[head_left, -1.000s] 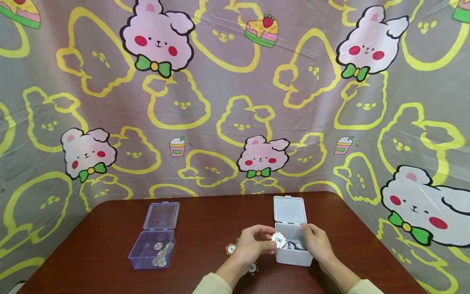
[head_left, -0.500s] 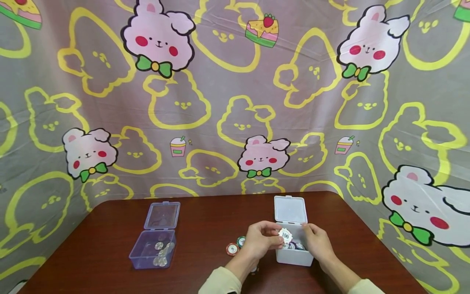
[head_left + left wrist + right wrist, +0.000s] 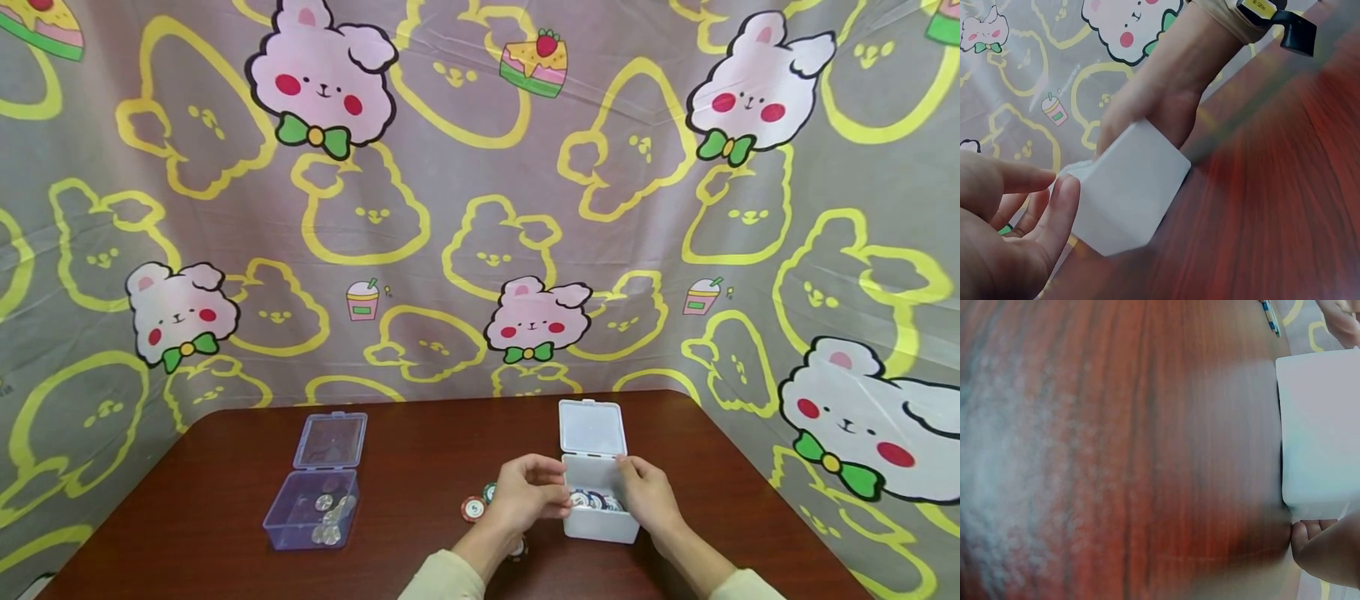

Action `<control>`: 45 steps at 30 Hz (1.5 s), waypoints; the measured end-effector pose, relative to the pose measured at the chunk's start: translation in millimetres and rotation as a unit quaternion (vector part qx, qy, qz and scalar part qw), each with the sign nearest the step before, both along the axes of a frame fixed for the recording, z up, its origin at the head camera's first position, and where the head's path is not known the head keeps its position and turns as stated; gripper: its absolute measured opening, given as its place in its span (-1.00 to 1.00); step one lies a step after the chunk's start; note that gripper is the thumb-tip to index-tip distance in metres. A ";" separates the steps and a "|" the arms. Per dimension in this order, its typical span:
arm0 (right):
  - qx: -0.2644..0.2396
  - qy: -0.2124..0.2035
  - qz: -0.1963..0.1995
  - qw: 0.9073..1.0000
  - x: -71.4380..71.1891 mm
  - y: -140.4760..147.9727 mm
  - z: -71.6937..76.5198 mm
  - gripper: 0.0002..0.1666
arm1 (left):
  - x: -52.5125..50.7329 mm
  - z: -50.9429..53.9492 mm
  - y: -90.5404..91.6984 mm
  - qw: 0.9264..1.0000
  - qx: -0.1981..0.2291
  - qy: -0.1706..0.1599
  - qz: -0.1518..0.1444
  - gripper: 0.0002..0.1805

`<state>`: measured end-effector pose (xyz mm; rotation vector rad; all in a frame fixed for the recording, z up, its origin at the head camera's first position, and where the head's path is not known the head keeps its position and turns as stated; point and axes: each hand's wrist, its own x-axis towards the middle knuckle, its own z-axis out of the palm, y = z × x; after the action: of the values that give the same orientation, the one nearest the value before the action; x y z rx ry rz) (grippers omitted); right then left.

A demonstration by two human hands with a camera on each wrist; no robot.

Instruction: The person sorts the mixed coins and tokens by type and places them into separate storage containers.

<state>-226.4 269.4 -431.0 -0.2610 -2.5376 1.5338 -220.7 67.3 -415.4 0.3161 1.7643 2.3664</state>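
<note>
A white plastic box (image 3: 600, 525) with its lid raised stands at the table's right, several poker chips (image 3: 596, 500) lying inside. My left hand (image 3: 528, 496) is at the box's left side, thumb and fingertips close together, no chip visible between them. In the left wrist view, that hand (image 3: 1016, 231) is beside the rim of the white box (image 3: 1129, 194). With thumb and fingers my right hand (image 3: 648, 496) grips the box's right wall. The right wrist view has the box (image 3: 1322, 425) at its edge and part of the right hand (image 3: 1329, 550) below it.
Loose on the table, near my left hand, lie a red chip (image 3: 473, 508), a green chip (image 3: 491, 492) and dark chips (image 3: 519, 548), partly hidden by the wrist. An open purple translucent box (image 3: 300, 525) holding several silvery coins (image 3: 330, 517) stands at the left.
My left hand carried a white chip marked 100 rightward over the box, then let go of it and drew back slightly left. The right hand stays on the box.
</note>
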 end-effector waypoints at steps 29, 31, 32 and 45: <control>0.001 0.000 -0.016 1.000 -1.0 1.3 2.9 -0.47 | -12.4 -28.6 -99.5 0.989 -0.145 0.032 -0.002 -0.60; 0.005 0.000 -0.017 1.000 -0.9 1.8 2.8 -0.48 | -14.2 -29.1 -105.9 0.987 -0.156 0.033 0.005 -0.59; 0.005 0.000 -0.018 1.000 -0.8 2.0 2.6 -0.49 | -15.0 -29.2 -108.7 0.986 -0.164 0.035 0.008 -0.58; 0.002 0.000 -0.013 1.000 -2.2 -1.0 0.5 -0.45 | -21.0 -26.3 -122.0 0.959 -0.272 0.079 0.012 -0.54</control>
<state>-228.6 268.4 -430.5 -0.2932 -2.5261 1.5201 -241.7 -54.7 -441.6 0.4072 2.4037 1.8004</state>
